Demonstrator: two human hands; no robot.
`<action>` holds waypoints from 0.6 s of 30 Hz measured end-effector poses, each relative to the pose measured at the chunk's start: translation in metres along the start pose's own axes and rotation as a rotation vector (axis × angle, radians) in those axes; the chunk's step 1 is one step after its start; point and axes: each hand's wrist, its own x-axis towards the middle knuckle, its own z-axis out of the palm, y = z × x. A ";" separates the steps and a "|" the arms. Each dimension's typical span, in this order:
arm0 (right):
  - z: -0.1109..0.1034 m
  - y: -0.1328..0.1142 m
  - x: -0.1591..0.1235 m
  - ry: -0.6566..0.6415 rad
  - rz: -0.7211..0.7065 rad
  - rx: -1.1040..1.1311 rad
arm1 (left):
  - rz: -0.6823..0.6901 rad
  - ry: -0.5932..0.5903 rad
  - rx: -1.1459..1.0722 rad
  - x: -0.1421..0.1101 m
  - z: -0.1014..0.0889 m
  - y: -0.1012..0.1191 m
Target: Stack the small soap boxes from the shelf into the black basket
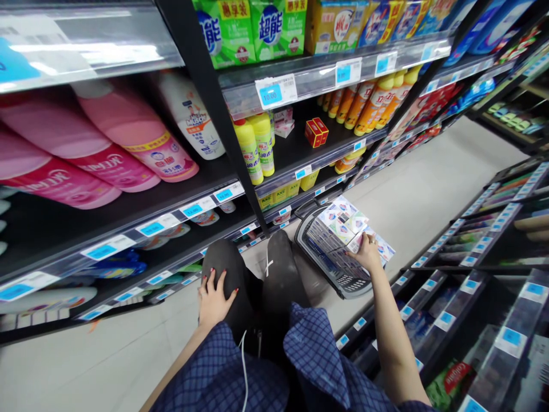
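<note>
My left hand (214,297) rests on my left knee with its fingers spread, holding nothing. On the right, my right hand (368,253) reaches down to a grey shopping basket (352,293) on the floor. Its fingers curl over the edge of one of the white boxes (343,220) with blue and green print. Several such boxes lie stacked in the basket, and some stick out past its far rim. How far the fingers reach under the box is hidden.
Shelves (300,171) with price tags line the left, holding pink bottles (141,137), yellow bottles (261,143) and a small red box (316,133). More tagged shelves (446,320) stand close on the right. A pale tiled floor (433,166) runs between them.
</note>
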 end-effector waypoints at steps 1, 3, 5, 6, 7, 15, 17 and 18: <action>-0.002 0.000 -0.001 0.005 -0.010 0.021 | 0.004 0.007 0.005 0.000 0.001 -0.001; -0.010 -0.002 -0.002 0.054 -0.012 0.069 | 0.016 0.025 0.015 -0.001 0.004 -0.003; -0.026 -0.007 0.000 0.147 0.010 0.123 | 0.028 0.040 0.024 -0.001 0.008 -0.005; -0.035 -0.012 0.002 0.201 0.022 0.152 | 0.034 0.049 0.030 -0.001 0.009 -0.006; -0.046 -0.020 0.006 0.252 0.025 0.182 | 0.041 0.060 0.036 -0.001 0.011 -0.007; -0.100 -0.171 0.118 0.204 -0.341 0.591 | 0.080 0.178 0.059 0.003 0.023 -0.008; -0.098 -0.218 0.177 0.153 -0.451 0.609 | 0.078 0.186 0.064 0.003 0.027 -0.010; -0.096 -0.240 0.210 0.150 -0.479 0.568 | 0.071 0.180 0.069 0.004 0.029 -0.012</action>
